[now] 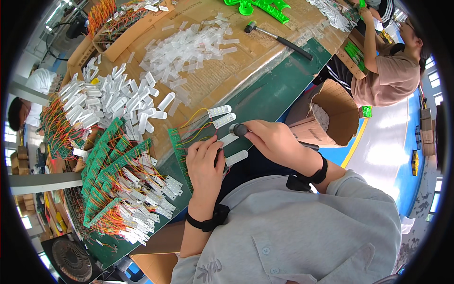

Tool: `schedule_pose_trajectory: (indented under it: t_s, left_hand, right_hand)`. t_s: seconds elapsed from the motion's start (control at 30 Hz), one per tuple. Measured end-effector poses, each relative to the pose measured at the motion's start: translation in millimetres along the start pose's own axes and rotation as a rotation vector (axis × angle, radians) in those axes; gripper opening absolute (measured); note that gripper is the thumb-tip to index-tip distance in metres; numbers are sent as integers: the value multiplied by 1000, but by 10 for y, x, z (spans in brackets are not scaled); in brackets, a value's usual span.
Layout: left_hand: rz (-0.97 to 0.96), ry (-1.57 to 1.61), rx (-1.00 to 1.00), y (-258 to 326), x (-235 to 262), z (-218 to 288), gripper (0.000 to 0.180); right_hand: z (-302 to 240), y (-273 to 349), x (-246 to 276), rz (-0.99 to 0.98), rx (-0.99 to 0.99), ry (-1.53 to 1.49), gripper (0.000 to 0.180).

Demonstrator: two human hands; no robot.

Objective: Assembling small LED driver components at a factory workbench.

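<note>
My right hand (269,137) is closed around a small hammer; its round dark head (239,129) is over a white strip (229,139), and the handle runs back under my wrist. My left hand (204,158) is beside it, fingers curled and thumb drawn in, at the near ends of the white strips. What they pinch is hidden. Under and beyond the left fingers stands a green circuit board (176,142) with red and yellow wires. Two white LED strips (224,120) wired to it lie just past the hammer head. Another white rounded strip (237,157) lies closer to me.
White plastic covers (113,97) are heaped at left, above stacked wired green boards (111,158). Clear plastic pieces (184,49) spread over cardboard. A second hammer (279,40) lies farther back. A cardboard bin (307,124) stands at right; beyond it, a co-worker (392,71) handles green parts.
</note>
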State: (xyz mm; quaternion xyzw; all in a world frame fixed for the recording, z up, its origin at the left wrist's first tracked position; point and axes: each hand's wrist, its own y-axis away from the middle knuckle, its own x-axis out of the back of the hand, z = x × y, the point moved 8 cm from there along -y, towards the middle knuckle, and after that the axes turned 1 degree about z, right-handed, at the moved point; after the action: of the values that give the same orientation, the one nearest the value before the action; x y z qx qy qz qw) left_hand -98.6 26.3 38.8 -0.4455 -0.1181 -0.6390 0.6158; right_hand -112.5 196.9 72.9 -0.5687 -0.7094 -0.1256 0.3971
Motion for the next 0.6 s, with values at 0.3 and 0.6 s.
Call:
schedule_pose_trajectory:
  t_s: [0.3,0.6]
  left_hand:
    - [-5,-8,-5,1,-14,-1,27]
    - [-9,-6,16,8,6,-12,29]
  right_hand:
    - [93,160,-234,5,33,120,13]
    - [-101,50,-56,165,30,-30,10]
